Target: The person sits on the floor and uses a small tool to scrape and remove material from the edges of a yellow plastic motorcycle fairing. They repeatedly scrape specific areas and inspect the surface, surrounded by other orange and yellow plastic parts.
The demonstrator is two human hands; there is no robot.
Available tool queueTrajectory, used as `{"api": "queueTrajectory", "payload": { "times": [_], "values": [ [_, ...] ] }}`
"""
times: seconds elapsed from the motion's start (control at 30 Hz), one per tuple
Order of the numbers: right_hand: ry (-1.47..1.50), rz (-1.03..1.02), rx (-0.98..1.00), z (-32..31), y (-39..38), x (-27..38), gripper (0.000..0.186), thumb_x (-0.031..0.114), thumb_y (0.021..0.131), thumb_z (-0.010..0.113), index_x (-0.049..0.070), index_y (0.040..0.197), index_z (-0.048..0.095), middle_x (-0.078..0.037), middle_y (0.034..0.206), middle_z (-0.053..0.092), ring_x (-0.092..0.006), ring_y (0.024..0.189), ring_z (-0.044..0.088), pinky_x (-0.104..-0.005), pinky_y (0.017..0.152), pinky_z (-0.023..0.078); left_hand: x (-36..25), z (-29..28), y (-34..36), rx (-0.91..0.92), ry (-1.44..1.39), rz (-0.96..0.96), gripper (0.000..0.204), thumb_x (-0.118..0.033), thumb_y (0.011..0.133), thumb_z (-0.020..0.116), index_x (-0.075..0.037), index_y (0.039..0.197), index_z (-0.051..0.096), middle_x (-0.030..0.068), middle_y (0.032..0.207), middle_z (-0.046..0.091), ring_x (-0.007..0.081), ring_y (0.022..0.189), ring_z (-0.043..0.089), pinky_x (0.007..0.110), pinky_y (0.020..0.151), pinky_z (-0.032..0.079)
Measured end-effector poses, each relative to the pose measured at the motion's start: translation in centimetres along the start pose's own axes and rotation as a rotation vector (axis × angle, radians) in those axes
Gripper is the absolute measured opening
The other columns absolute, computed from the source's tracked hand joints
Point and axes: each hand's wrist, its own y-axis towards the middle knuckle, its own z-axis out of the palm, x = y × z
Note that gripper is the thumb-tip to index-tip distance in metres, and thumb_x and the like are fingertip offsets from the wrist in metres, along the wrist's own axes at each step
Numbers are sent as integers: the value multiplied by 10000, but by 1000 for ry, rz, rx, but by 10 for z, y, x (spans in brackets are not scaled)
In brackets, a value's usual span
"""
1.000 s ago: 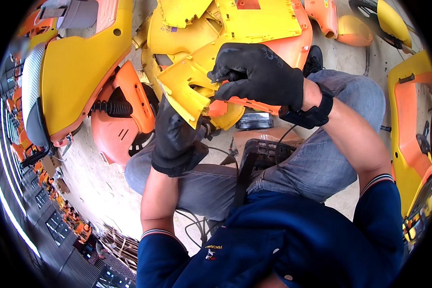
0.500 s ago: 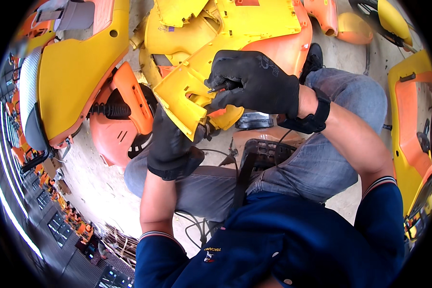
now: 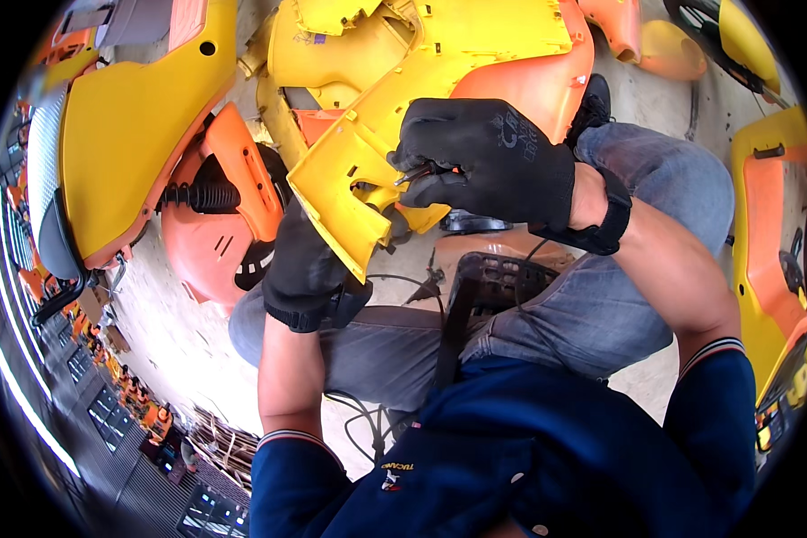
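My left hand [image 3: 305,264], in a black glove, grips the lower left side of a yellow plastic panel [image 3: 327,179], with its fingers partly hidden behind it. The panel is tilted and has a cut-out with ribs near its right end. Over that cut-out, my right hand [image 3: 498,161], also black-gloved, is closed round a slim dark tool [image 3: 416,173]. Its short tip points left at the cut-out; the rest lies inside the fist, so its kind cannot be made out. A larger yellow panel [image 3: 457,40] extends beyond both hands.
More yellow panels [image 3: 332,58] are piled at the far side, with an orange panel [image 3: 551,85] beside them. A large yellow body part [image 3: 125,134] and an orange cover [image 3: 193,255] stand on the left. A black crate [image 3: 502,282] and loose cables [image 3: 368,412] lie by my legs.
My right hand has shifted slightly right with the tool, and more of the panel's cut-out shows. My left hand keeps its hold on the panel. The whole view has moved a little.
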Motion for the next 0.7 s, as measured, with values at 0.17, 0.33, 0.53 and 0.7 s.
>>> {"api": "queueTrajectory", "payload": {
  "times": [0.17,0.33,0.53,0.7],
  "values": [
    [24,-27,-39,1,-2,2,264,136,745,772,3,909,614,-110,865,596,-281,762,620,-352,671,500,-5,11,0,-63,-713,-204,510,-20,873,682,9,1336,470,99,1189,625,176,1033,634,298,865,531],
    [30,-22,-20,3,-6,1,260,121,751,762,6,925,607,-114,859,591,-285,785,623,-356,688,499,9,-3,2,-62,-284,-211,471,-28,814,745,6,1247,563,80,1136,657,154,969,637,289,830,531],
    [-1,49,43,0,-9,-2,296,156,775,765,9,971,597,-112,870,604,-258,798,626,-352,704,492,11,4,5,5,-210,-136,580,-55,835,732,-4,1346,461,77,1226,601,137,1048,599,292,869,516],
    [231,353,74,-5,-12,-4,332,308,868,711,0,930,602,-158,777,635,-308,707,622,-385,652,483,3,4,5,-56,178,-43,382,-54,841,712,-9,1203,600,85,1107,673,181,977,653,300,832,518]
  ]
}}
